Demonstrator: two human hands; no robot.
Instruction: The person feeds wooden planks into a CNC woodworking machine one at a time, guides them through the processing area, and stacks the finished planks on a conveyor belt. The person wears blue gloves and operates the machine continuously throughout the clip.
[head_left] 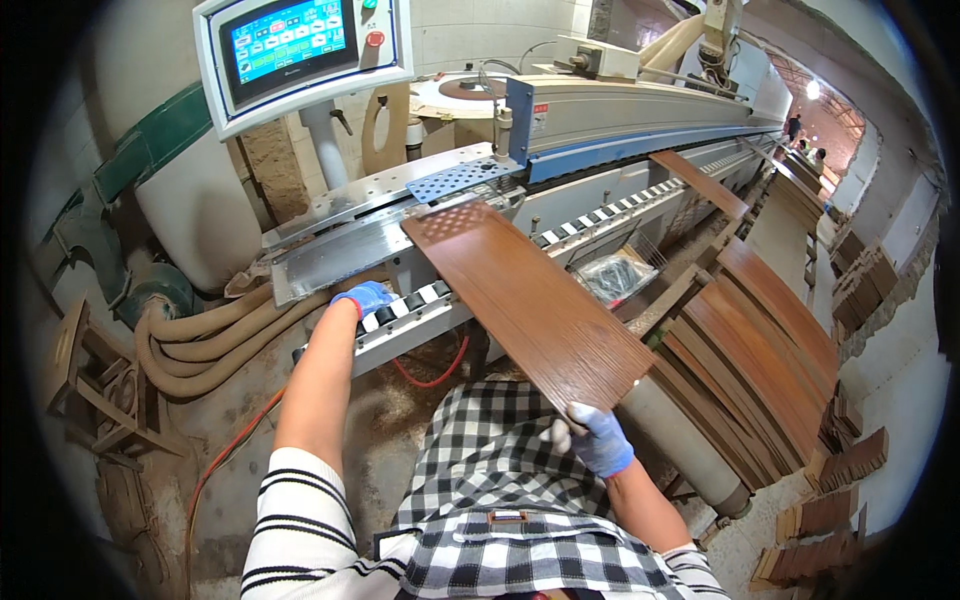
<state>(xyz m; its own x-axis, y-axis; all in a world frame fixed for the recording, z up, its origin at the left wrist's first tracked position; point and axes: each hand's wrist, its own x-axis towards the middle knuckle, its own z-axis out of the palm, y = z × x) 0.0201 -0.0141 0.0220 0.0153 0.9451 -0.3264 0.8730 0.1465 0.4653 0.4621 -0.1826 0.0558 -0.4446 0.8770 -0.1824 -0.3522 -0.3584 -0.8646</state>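
Note:
A long brown wood-grain board [535,300] lies slantwise in front of me, its far end on the machine's metal infeed table beside a blue perforated plate [466,180]. My right hand [597,440], in a blue and white glove, grips the board's near corner, thumb on top and the other fingers partly hidden under it. Left of the board, my left hand [364,297], in a similar glove, rests on the roller rail [405,312] with its fingers curled over the edge. The rail, fitted with black and white rollers, passes beneath the board.
A control screen [290,45] stands at the upper left. The long machine beam [640,115] runs to the far right, with another board [700,183] beside it. Stacked brown panels [760,350] are at right, near a grey roller [690,455]. Hoses [210,350] lie at left.

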